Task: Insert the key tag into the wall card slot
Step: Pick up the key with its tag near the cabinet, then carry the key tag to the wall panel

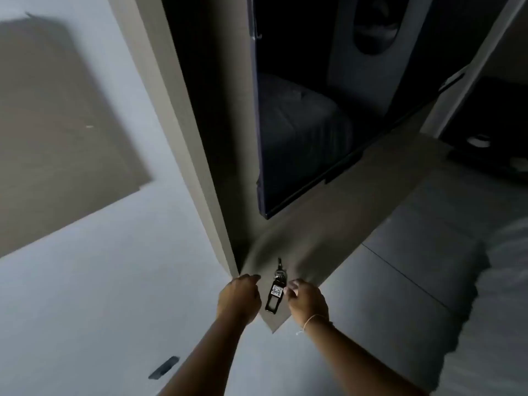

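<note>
Tag with one key bunch, lying on tan surface between two hands, left hand curled, holding nothing, right hand fingers bent beside tag, grip unclear

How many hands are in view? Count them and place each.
2. The left hand is curled just left of the key tag, near the wall corner. The right hand is just right of the tag, with a thin band on its wrist. No others show.
</note>
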